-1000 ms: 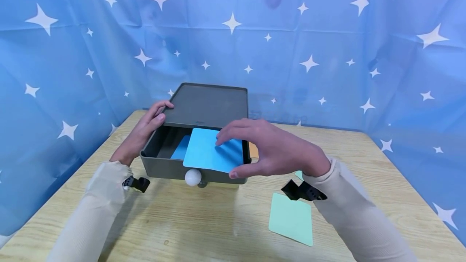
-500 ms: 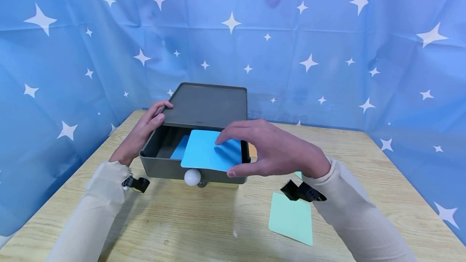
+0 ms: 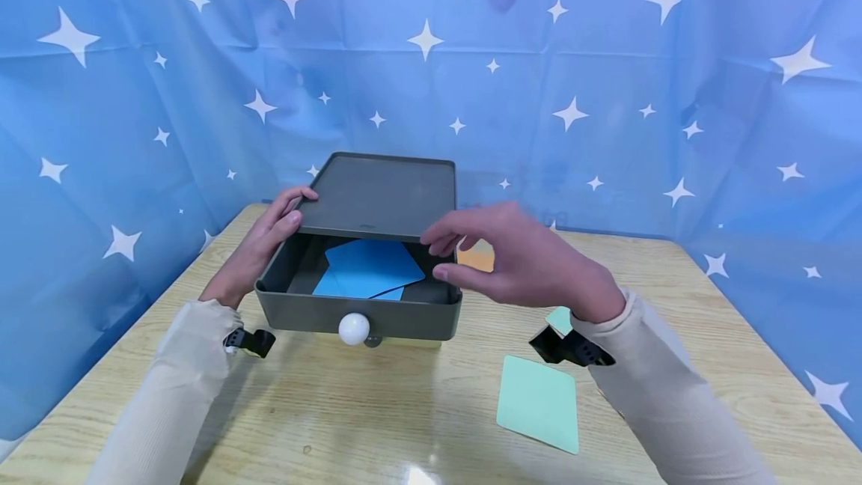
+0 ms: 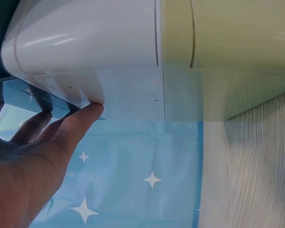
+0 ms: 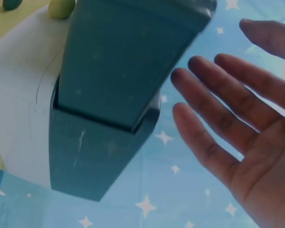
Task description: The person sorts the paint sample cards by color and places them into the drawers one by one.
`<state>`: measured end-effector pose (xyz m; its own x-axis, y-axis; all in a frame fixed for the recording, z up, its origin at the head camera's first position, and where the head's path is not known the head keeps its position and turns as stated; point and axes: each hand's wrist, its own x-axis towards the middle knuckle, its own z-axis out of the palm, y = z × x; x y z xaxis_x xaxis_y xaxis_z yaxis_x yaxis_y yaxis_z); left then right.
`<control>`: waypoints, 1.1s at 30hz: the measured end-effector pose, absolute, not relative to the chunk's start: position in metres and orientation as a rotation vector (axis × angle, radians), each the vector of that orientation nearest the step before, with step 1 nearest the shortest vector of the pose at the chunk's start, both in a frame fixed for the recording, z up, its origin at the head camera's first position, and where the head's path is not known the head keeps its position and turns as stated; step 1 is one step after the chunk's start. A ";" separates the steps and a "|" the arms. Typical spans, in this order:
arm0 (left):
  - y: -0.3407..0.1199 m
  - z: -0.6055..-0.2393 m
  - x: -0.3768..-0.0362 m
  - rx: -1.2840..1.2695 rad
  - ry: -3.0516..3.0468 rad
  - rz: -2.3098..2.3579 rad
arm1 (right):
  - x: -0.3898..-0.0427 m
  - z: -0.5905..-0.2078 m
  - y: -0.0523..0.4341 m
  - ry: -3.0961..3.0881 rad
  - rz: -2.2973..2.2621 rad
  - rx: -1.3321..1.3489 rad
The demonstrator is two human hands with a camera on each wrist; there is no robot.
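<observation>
Landmark: the grey drawer box (image 3: 377, 197) at the far side of the table (image 3: 404, 410); everything below is placed from it.
Blue card: your blue card (image 3: 373, 264) lies inside the pulled-out drawer (image 3: 357, 313), skewed on top of another blue one.
Right hand: your right hand (image 3: 518, 260) hovers just right of the drawer's opening, fingers spread and relaxed, holding nothing.
Left hand: your left hand (image 3: 266, 238) rests against the box's left side, thumb on its top edge, fingers straight.
Doing it well: my read is that you should keep that left hand bracing the box, and square the card flat, clear of the rim.
Nearby: a green card (image 3: 539, 403) lies in front and right of the box; the drawer's white knob (image 3: 354, 328) faces you.
</observation>
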<state>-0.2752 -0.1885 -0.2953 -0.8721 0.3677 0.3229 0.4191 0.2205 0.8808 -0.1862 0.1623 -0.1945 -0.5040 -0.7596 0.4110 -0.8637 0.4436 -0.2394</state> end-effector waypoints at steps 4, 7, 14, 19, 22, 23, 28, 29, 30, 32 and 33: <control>-0.189 -0.295 -0.275 -0.778 -2.418 -1.772 | -0.191 -0.193 0.173 -2.440 0.679 1.316; -0.189 -0.295 -0.275 -0.777 -2.418 -1.770 | -0.197 -0.195 0.185 -2.456 0.688 1.237; -0.189 -0.294 -0.275 -0.763 -2.432 -1.756 | -0.213 -0.209 0.221 -2.574 0.645 1.080; -0.188 -0.294 -0.275 -0.753 -2.440 -1.756 | -0.218 -0.222 0.248 -2.666 0.605 0.967; -0.188 -0.294 -0.275 -0.755 -2.440 -1.754 | -0.219 -0.230 0.260 -2.697 0.587 0.922; -0.188 -0.294 -0.274 -0.759 -2.438 -1.754 | -0.219 -0.232 0.263 -2.697 0.584 0.917; -0.188 -0.294 -0.274 -0.760 -2.432 -1.753 | -0.215 -0.244 0.266 -2.680 0.607 0.946; -0.188 -0.294 -0.274 -0.756 -2.433 -1.752 | -0.213 -0.247 0.265 -2.681 0.612 0.952; -0.188 -0.294 -0.274 -0.753 -2.433 -1.753 | -0.211 -0.248 0.263 -2.681 0.617 0.960; -0.188 -0.295 -0.274 -0.748 -2.431 -1.756 | -0.205 -0.252 0.258 -2.679 0.629 0.981; -0.188 -0.296 -0.274 -0.746 -2.431 -1.757 | -0.202 -0.254 0.255 -2.677 0.633 0.997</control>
